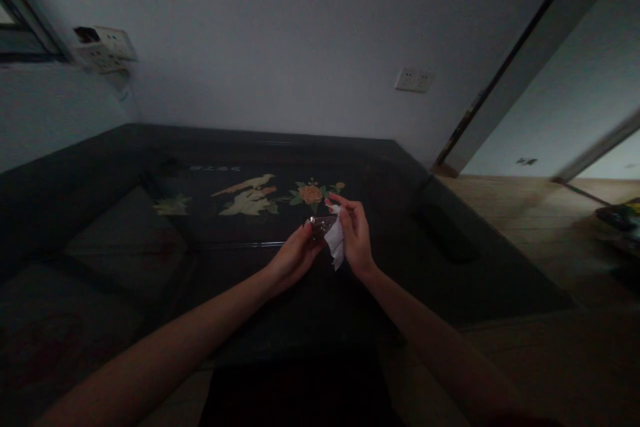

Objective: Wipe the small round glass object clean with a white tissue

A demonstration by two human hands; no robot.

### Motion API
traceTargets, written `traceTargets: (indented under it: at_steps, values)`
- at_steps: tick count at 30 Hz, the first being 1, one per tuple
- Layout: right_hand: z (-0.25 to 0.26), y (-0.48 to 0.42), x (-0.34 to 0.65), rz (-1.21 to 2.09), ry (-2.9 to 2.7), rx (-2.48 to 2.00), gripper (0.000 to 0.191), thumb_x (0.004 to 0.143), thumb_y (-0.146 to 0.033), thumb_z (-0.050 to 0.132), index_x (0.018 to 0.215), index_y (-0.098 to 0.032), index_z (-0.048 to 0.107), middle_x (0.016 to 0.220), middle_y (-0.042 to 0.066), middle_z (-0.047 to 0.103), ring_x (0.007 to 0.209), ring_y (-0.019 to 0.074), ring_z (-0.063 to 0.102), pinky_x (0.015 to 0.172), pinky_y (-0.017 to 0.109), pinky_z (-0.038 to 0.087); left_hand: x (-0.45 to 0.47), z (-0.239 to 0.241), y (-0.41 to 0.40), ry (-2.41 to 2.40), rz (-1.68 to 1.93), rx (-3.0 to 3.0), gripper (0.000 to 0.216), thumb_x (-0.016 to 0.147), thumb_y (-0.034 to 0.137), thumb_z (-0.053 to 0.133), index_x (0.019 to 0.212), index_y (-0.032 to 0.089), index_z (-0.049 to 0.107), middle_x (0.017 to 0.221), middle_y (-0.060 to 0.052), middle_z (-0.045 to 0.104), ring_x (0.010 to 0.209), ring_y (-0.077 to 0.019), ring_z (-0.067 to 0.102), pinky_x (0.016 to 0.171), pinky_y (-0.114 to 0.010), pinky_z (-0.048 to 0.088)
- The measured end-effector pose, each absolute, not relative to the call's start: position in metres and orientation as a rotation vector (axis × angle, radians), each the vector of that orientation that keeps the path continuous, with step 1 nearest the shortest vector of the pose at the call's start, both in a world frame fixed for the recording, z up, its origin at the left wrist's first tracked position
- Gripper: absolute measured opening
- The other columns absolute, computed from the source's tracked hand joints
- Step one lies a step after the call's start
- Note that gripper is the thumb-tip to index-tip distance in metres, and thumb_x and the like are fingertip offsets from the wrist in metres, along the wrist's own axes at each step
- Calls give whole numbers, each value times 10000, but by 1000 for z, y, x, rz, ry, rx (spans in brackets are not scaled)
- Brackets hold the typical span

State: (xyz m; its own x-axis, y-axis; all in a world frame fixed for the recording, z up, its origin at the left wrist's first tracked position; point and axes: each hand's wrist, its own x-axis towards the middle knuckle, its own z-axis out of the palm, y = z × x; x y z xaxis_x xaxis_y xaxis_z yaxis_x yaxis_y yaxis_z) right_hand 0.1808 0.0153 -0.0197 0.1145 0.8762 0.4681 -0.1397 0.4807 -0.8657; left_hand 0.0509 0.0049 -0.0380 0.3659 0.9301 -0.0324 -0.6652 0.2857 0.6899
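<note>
Over the dark table (380,307), my left hand (295,257) is closed around the near side of a small, shiny, see-through brownish object (320,227). Bright glints show on it, but the dim light hides its exact kind. Pinched in the fingers of my right hand (356,233) is a crumpled white tissue (336,243), which hangs down against the right side of the shiny object. The two hands are close together, with the tissue and the object between them.
A dark oblong object (445,233) lies on the table to the right. The tabletop bears a printed bird (250,193) and a flower (310,194). The wall behind has a double socket (414,79). Right of the table is wooden floor (510,207).
</note>
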Motion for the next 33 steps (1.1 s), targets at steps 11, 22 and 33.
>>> traceTargets:
  at_steps: [11,22,33]
  values:
    - [-27,20,187,714,-1364,-922,388,912,-529,455,976,-225,686,1020,76,688,958,215,641,875,380,503,54,-26,-1,568,1219,557,173,825,255,686,943,129,704,1064,-70,698,1072,-176,611,1067,-329,409]
    - [-35,27,183,991,-1352,-818,420,891,-549,489,1191,-285,619,1259,33,631,1172,214,573,1058,400,407,50,-29,5,598,1278,680,275,707,233,787,949,147,687,1073,-54,692,1070,-170,609,1074,-310,396]
    - [-37,21,179,1118,-1174,-805,341,862,-466,566,1114,-262,669,1213,42,654,1146,223,578,1005,409,444,42,-40,16,749,1467,907,489,716,292,758,1147,176,557,1247,-92,606,1208,-224,531,1099,-384,340]
